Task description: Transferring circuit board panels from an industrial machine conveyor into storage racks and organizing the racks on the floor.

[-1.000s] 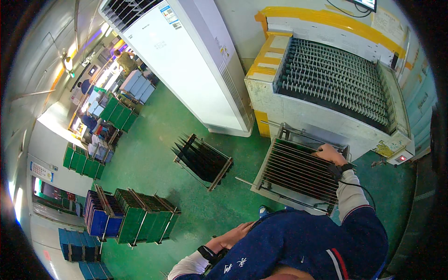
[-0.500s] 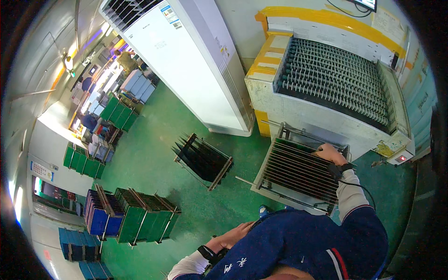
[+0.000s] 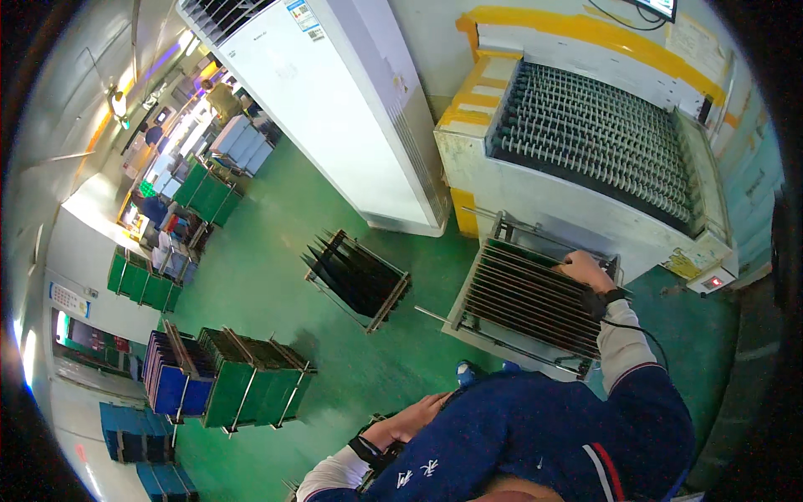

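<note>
My right hand [image 3: 583, 272] reaches to the far right side of a metal rack [image 3: 452, 320] filled with thin upright green panels [image 3: 527, 293]. Its fingers are curled down at the panel edges; what lies between them is hidden. A black strap with a cable circles that wrist. My left hand [image 3: 418, 416] lies against my dark blue jacket at waist height, fingers stretched out and holding nothing visible. Its fingertips are partly covered by the jacket. Below it, part of another rack [image 3: 368, 477] shows beside my left wrist.
A conveyor machine [image 3: 594, 151] with rows of rollers stands beyond the panel rack. Left of it rises a tall white air conditioner [image 3: 335, 117]. A small rack of dark panels [image 3: 360, 280] sits on the green floor; racks of green panels [image 3: 255, 376] stand farther left.
The whole view has shifted slightly, and more of the rack below my left hand shows. Both hands keep nearly the same places, the right at the panels and the left against the jacket.
</note>
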Tool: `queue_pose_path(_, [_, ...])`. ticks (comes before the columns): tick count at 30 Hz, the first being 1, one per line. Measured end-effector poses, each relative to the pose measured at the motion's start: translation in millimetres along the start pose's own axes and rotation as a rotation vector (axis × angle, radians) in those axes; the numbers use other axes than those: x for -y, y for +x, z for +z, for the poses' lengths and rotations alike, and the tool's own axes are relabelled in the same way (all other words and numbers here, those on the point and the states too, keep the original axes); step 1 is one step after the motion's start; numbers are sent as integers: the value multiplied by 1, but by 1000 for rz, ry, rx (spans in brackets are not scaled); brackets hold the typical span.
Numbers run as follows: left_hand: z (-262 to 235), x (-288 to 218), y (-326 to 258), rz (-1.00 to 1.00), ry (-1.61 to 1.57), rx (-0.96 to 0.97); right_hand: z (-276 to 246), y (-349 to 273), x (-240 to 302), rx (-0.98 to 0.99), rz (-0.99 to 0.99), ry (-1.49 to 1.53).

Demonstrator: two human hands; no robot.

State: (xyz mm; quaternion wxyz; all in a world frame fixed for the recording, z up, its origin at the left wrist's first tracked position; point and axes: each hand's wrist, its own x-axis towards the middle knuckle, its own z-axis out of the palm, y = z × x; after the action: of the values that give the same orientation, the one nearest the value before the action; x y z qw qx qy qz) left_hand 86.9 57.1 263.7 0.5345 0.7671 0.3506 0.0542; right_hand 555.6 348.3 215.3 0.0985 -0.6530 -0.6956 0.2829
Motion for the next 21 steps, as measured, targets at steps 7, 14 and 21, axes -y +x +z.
queue_pose_path(7, [-20,-43,5,72,190,19,-7,-7,19,-88,-190,-211])
queue_pose_path(14, [-6,-16,11,-3,86,15,-38,-17,46,-108,-294,-293])
queue_pose_path(21, [-28,-38,33,-30,94,70,-183,-71,97,-342,-407,-368])
